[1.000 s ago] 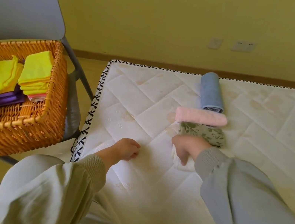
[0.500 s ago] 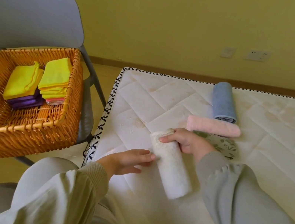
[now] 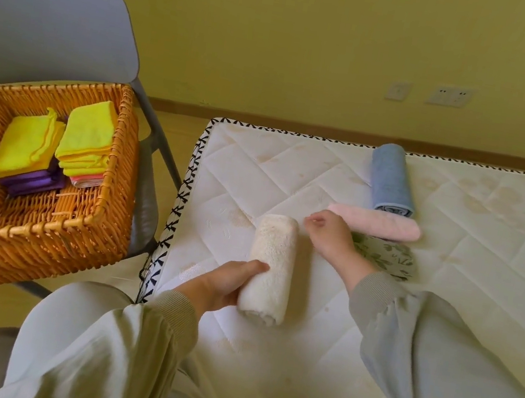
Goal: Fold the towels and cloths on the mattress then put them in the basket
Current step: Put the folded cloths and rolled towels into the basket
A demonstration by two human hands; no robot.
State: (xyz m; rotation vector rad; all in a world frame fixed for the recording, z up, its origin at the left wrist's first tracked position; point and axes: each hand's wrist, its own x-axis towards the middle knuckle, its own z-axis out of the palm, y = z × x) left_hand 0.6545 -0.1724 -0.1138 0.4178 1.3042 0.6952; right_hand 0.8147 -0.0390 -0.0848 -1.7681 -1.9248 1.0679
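Note:
A rolled white towel (image 3: 273, 263) lies on the white quilted mattress (image 3: 485, 271) near its left edge. My left hand (image 3: 222, 284) grips the roll's near end from the left. Just right of the roll's far end, my right hand (image 3: 328, 236) hovers with loosely curled fingers and holds nothing. Behind it lie a pink roll (image 3: 378, 223), a blue roll (image 3: 392, 182) and a leaf-patterned roll (image 3: 387, 256), partly hidden by my right wrist. The wicker basket (image 3: 103, 231) at the left holds folded yellow cloths (image 3: 87, 135) over purple ones (image 3: 35, 180).
The basket sits on a grey chair (image 3: 50, 27) beside the mattress's left edge. A yellow wall with sockets (image 3: 448, 95) rises behind. My grey sleeves fill the foreground. A strip of floor (image 3: 123, 276) separates chair and mattress.
My right hand drew the white roll leftward from beside the patterned roll and let go. My left hand moved onto the roll and took hold of its near end.

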